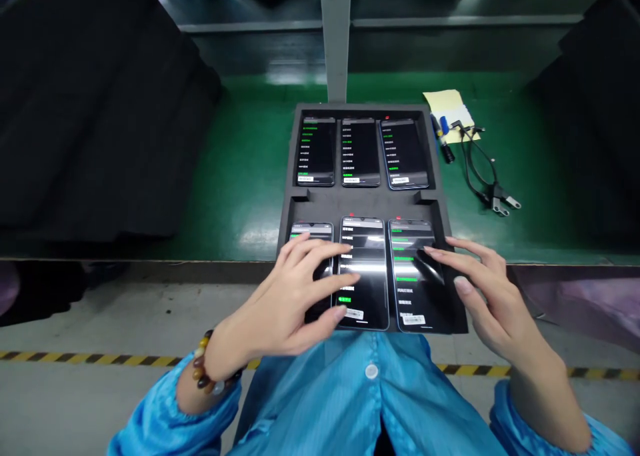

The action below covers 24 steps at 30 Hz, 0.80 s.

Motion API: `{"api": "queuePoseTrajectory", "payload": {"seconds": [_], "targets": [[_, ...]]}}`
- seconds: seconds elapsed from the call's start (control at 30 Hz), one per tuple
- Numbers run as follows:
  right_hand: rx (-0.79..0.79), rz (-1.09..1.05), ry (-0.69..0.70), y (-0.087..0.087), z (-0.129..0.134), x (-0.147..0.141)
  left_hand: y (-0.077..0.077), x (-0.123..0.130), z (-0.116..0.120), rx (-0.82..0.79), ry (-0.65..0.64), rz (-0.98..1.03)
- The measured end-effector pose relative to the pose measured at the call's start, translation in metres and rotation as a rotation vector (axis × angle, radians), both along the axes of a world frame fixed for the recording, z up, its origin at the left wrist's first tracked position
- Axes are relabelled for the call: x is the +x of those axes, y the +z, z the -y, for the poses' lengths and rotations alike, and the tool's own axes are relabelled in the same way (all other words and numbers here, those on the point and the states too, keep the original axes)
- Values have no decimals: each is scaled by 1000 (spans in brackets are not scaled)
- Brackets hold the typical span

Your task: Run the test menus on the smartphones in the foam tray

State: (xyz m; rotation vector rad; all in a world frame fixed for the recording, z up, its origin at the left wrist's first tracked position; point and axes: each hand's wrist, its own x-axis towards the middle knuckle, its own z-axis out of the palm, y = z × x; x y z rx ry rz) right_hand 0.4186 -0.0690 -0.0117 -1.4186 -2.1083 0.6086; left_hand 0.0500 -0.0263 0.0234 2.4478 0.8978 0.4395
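Observation:
Two rows of lit smartphones lie face up in a black foam tray (320, 203), their screens showing lists in white and green text. My left hand (305, 286) spreads its fingers over the front-left phone (313, 228) and the front-middle phone (367, 263), partly covering the left one. Whether its fingertips touch the glass I cannot tell. At the tray's right side my right hand (483, 289) has its fingers apart, one fingertip over the front-right phone (417, 283). In the back row are a left phone (320, 153), a middle phone (365, 149) and a right phone (407, 149).
The tray sits on a green workbench (240, 176), its near end reaching past the bench edge. To its right lie a yellow paper (445, 99), a marker (445, 143) and black cables (473, 163). Dark cloth covers (100, 109) stand on the left; a metal post (336, 43) rises behind.

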Motion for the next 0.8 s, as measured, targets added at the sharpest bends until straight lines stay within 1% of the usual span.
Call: {"api": "queuePoseTrajectory", "payload": {"seconds": [0.03, 0.1, 0.23, 0.33, 0.4, 0.5, 0.57, 0.67, 0.73, 0.8], "targets": [[1, -1, 1, 0, 0, 0, -1, 1, -1, 18, 29, -15], [0, 5, -3, -1, 0, 0, -2, 1, 0, 16, 37, -25], [0, 14, -5, -3, -1, 0, -2, -3, 6, -57, -26, 18], [-2, 6, 6, -3, -1, 0, -2, -9, 8, -79, -43, 47], [-4, -8, 14, -2, 1, 0, -3, -10, 8, -57, -14, 55], [-15, -33, 43, -1, 5, 0, -5, -9, 7, 10, 77, 16], [-26, -21, 63, -1, 6, 0, -5, -6, 7, 14, 89, -17], [-23, 36, 46, -2, 2, -2, -4, -3, 10, -35, 17, -9], [-14, 73, 11, -2, -5, -6, -2, -3, 12, -61, -27, 12], [-2, 97, -16, -2, -14, -10, 0, -7, 13, -61, -43, 24]]}}
